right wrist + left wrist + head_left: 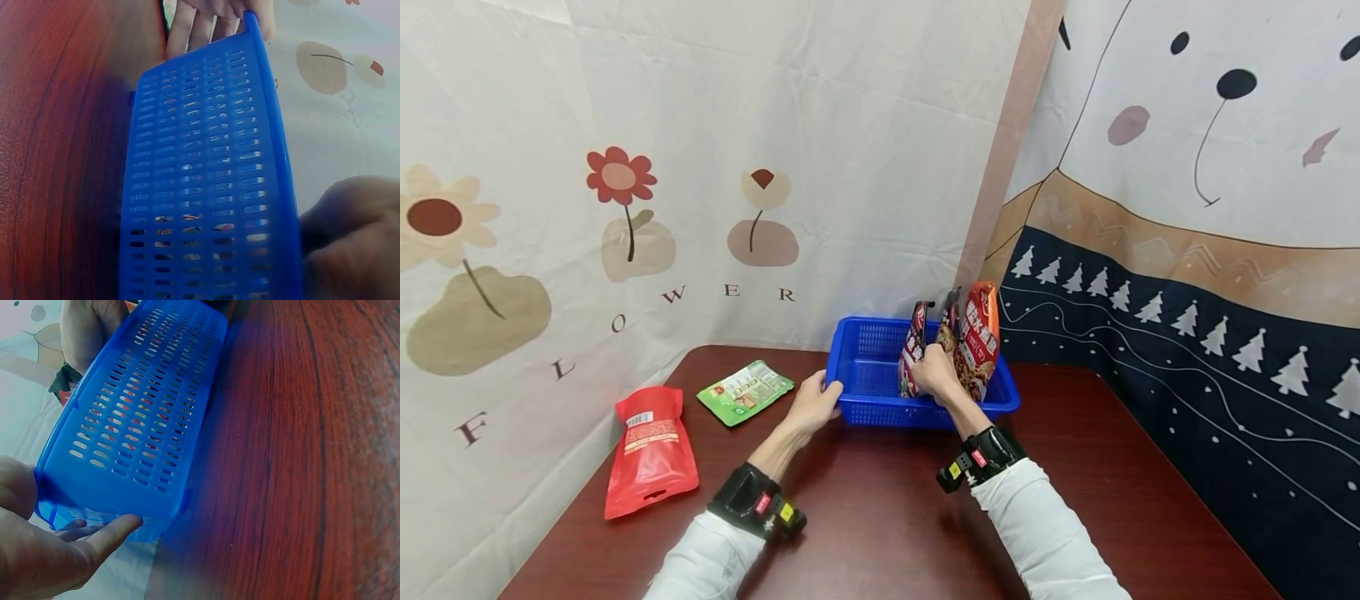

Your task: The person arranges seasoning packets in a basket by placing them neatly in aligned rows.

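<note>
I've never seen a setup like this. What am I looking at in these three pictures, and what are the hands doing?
There is no machine here: a person in white sleeves works bare-handed. The wide picture comes from a camera worn on the head, looking forward and down. The other two come from a camera on each wrist, so the blue basket looms large in both.

On the dark red table, left of the basket, lie a red bag and a green packet. The left hand holds the basket's left end. The right hand reaches in among three upright packets. Its fingertips are hidden, so I can't tell whether it holds one.
</note>
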`<act>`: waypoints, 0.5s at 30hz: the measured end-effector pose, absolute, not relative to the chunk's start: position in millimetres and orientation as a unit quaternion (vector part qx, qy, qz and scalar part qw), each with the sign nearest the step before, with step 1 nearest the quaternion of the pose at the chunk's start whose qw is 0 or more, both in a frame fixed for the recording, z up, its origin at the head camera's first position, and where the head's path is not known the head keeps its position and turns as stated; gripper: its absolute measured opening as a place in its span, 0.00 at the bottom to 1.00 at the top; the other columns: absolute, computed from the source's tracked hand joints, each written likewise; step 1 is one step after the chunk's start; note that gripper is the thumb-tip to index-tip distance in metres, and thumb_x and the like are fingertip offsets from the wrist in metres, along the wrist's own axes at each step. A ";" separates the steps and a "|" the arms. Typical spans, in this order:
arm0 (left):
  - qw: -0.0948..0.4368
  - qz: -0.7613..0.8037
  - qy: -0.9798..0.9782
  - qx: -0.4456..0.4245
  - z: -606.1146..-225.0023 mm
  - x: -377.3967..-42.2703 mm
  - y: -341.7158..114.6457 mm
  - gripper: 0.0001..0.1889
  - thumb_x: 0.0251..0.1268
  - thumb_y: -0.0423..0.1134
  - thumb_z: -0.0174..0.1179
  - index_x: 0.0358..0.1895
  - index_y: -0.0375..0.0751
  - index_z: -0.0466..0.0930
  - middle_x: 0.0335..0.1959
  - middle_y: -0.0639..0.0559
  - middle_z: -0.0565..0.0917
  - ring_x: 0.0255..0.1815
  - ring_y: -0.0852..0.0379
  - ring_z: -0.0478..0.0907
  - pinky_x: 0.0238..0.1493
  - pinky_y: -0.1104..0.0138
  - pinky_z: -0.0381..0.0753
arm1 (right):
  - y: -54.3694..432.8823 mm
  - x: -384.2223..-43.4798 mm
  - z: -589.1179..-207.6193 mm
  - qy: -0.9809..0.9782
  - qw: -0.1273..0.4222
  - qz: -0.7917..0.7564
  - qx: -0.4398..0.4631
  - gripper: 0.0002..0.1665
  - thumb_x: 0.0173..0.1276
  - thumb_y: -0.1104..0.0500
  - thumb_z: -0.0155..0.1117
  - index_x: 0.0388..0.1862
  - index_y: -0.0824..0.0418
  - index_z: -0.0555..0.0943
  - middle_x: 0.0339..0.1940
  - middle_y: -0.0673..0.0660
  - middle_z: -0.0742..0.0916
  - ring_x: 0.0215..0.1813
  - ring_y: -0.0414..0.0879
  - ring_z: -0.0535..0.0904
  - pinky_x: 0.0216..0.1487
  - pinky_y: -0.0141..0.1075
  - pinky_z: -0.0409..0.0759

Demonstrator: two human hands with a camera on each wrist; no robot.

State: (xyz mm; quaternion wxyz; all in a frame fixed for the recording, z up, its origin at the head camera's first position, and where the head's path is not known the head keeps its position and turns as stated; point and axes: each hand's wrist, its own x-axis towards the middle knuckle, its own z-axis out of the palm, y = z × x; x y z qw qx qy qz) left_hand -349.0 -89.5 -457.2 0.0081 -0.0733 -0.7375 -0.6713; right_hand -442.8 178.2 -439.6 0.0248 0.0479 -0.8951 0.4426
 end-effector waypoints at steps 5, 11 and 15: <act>0.012 -0.675 -0.734 -0.075 -458.4 -350.6 -90.1 0.27 0.84 0.34 0.48 0.78 0.22 0.71 0.71 0.20 0.82 0.64 0.39 0.90 0.70 0.40 0.89 | 166.4 -406.9 -412.0 -0.894 0.046 0.443 0.035 0.14 0.75 0.64 0.53 0.28 0.56 0.65 0.17 0.48 0.63 0.17 0.43 0.54 0.22 0.40 0.56; 0.010 -0.670 -0.738 -0.072 -459.7 -351.6 -90.3 0.28 0.84 0.34 0.49 0.79 0.23 0.70 0.72 0.20 0.82 0.65 0.39 0.90 0.70 0.40 0.89 | 159.0 -393.8 -398.9 -0.909 0.086 0.407 0.007 0.22 0.81 0.50 0.64 0.51 0.71 0.80 0.26 0.57 0.75 0.23 0.49 0.67 0.28 0.42 0.67; 0.010 -0.662 -0.746 -0.071 -459.0 -351.0 -89.8 0.29 0.85 0.35 0.48 0.81 0.23 0.69 0.73 0.21 0.82 0.67 0.36 0.89 0.71 0.39 0.88 | 160.3 -395.6 -399.7 -0.913 0.105 0.393 0.003 0.43 0.81 0.43 0.66 0.78 0.75 0.74 0.48 0.70 0.88 0.42 0.58 0.83 0.42 0.47 0.80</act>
